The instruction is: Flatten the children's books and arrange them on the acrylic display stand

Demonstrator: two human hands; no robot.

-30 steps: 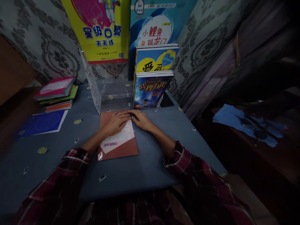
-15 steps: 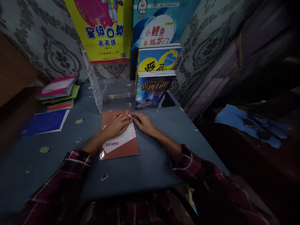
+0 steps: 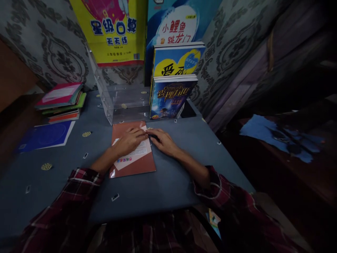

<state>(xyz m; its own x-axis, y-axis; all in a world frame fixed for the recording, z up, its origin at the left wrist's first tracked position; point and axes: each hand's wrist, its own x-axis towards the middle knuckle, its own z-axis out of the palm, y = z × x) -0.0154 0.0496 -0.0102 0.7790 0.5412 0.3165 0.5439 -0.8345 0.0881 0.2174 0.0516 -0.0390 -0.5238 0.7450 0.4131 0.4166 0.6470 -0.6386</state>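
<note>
A reddish-brown book with a pale printed panel lies on the blue-grey tablecloth in front of me. My left hand rests on its upper half, fingers stretched out and lying flat toward the right edge. At that edge is my right hand, its fingers reaching left until their tips meet those of the left hand. A dark gap shows between its thumb and fingers, and I see nothing held there. Whether the right fingertips touch the cover is too small to tell.
Behind the book stands a clear acrylic rack holding a yellow workbook, a teal book and dark blue books. To the left lie a stack of books and a blue book. Blue cloth lies at right.
The right fingers have straightened and slid slightly left toward the left fingertips, with the thumb lower. The left hand stays on the book. The whole view has shifted a little.
</note>
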